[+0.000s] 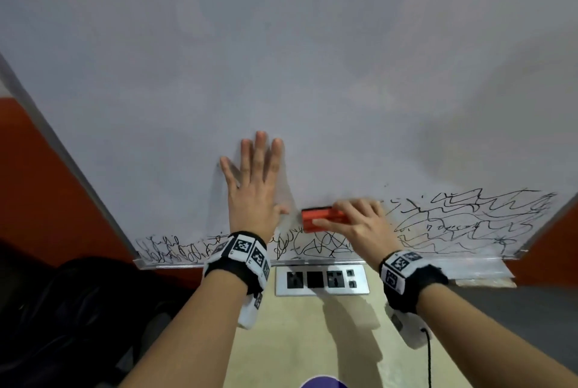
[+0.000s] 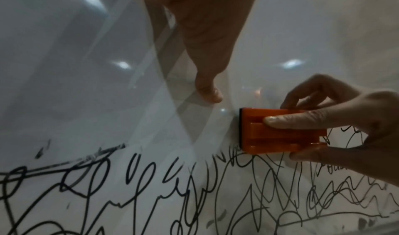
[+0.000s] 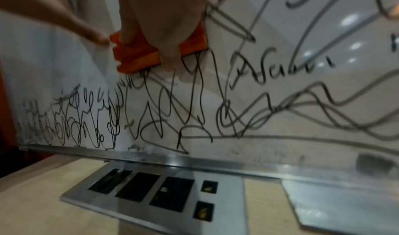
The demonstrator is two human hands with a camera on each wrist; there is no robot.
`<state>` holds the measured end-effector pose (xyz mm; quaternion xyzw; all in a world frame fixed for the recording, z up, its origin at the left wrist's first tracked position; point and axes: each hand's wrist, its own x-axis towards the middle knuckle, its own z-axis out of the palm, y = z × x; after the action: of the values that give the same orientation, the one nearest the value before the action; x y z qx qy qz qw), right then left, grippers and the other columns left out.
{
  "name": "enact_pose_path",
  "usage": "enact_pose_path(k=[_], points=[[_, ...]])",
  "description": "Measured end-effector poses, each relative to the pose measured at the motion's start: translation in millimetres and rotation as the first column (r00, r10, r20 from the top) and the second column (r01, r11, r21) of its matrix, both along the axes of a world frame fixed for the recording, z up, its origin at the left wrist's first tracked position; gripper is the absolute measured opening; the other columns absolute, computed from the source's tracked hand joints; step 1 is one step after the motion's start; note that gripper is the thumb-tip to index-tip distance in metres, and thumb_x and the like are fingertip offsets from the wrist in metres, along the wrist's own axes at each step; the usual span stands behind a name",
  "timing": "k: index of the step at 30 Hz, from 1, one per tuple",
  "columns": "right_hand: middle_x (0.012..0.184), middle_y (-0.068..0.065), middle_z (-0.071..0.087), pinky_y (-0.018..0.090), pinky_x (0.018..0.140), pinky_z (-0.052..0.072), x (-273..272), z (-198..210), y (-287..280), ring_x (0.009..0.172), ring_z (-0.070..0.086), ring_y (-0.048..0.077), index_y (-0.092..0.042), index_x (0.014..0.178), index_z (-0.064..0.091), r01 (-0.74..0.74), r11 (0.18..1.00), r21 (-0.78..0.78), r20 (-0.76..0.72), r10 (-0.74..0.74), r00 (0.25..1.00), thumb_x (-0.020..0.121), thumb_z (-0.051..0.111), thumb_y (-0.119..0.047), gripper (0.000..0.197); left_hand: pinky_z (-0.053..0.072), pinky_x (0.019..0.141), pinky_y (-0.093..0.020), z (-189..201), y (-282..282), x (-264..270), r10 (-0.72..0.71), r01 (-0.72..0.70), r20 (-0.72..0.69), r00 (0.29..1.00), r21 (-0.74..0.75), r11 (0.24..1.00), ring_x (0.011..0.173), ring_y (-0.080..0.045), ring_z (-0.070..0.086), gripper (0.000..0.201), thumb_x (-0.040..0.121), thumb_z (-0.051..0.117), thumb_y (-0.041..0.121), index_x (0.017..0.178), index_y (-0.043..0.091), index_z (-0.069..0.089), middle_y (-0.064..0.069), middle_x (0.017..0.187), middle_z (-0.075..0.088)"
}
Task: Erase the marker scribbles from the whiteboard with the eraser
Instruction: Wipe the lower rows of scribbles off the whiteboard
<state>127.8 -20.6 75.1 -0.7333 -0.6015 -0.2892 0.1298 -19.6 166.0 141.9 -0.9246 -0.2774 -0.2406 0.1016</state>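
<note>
On the whiteboard (image 1: 281,59), illegible black scribbles (image 1: 453,221)

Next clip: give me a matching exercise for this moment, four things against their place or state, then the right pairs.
Things:
1. left hand
2. right hand
3. eraser
4. socket panel

Place or state:
A. orange, pressed against the whiteboard just above the scribbles
B. flat on the board, fingers straight
C. set in the table below the board's lower edge
D. gripping the eraser

Pairs: 1-B, 2-D, 3-A, 4-C
</note>
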Motion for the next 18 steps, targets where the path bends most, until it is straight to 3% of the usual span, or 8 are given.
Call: enact_pose_path(k=[3,6,9,12,15,18], points=[[0.116,0.002,0.060,0.042,0.084,0.033,0.2,-15.5,-3.8,0.100,0.046,0.024,-0.042,0.127,0.064,-0.024,0.999,-0.043,-0.010,0.023,1.000,0.064,0.086,0.000,0.079,-0.011,0.117,-0.063,-0.3,-2.7,2.2,0.032,-0.032,-0.022,0.999,0.006,0.999,0.146,-0.032,-0.032,0.160,0.050,0.090,0.057,0.153,0.015,-0.025,-0.010,0.156,-0.040],[0.119,0.004,0.059,0.040,0.079,0.034,-1.0,6.8,-2.5,0.095,0.047,0.026,-0.040,0.128,0.064,0.034,0.991,0.131,0.020,-0.037,0.999,0.071,0.083,-0.002,0.072,-0.009,0.116,-0.064,-1.1,-9.3,6.0,0.067,-0.068,-0.031,0.997,-0.014,0.998,0.143,-0.035,-0.036,0.159,0.054,0.090,0.055,0.151,0.013,-0.029,-0.012,0.153,-0.044],[0.117,0.008,0.064,0.039,0.079,0.031,-1.8,12.5,-2.5,0.094,0.045,0.027,-0.038,0.127,0.066,0.149,0.944,0.294,-0.057,-0.138,0.989,0.074,0.083,-0.005,0.064,-0.005,0.118,-0.065,-3.2,-14.4,10.7,0.101,-0.101,-0.011,0.995,-0.023,0.995,0.146,-0.038,-0.030,0.157,0.055,0.091,0.047,0.151,0.011,-0.029,-0.015,0.154,-0.042],[0.119,0.002,0.058,0.040,0.081,0.032,-4.4,-13.9,-5.4,0.097,0.046,0.026,-0.043,0.128,0.062,0.051,0.990,0.134,-0.036,-0.046,0.998,0.070,0.085,-0.001,0.075,0.004,0.119,-0.066,-3.4,-18.9,12.2,0.136,-0.137,-0.023,0.990,-0.019,0.990,0.149,-0.044,-0.013,0.162,0.050,0.093,0.049,0.151,0.008,-0.028,-0.020,0.157,-0.030],[0.114,-0.001,0.057,0.041,0.083,0.035,-0.9,-20.5,-7.2,0.098,0.047,0.025,-0.043,0.126,0.062,-0.055,0.998,-0.038,-0.011,0.054,0.998,0.072,0.084,-0.006,0.070,0.005,0.119,-0.065,-2.8,-18.4,12.4,0.135,-0.135,-0.020,0.991,-0.016,0.991,0.148,-0.044,-0.010,0.165,0.048,0.093,0.049,0.151,0.008,-0.028,-0.021,0.157,-0.026],[0.113,0.001,0.061,0.041,0.079,0.037,-3.7,5.9,0.7,0.090,0.052,0.027,-0.042,0.129,0.062,0.023,0.992,0.127,-0.021,-0.020,1.000,0.078,0.081,-0.008,0.064,0.004,0.119,-0.065,-3.9,-18.1,12.3,0.125,-0.125,-0.013,0.992,-0.020,0.992,0.148,-0.044,-0.010,0.163,0.050,0.093,0.048,0.151,0.009,-0.028,-0.021,0.158,-0.026]])
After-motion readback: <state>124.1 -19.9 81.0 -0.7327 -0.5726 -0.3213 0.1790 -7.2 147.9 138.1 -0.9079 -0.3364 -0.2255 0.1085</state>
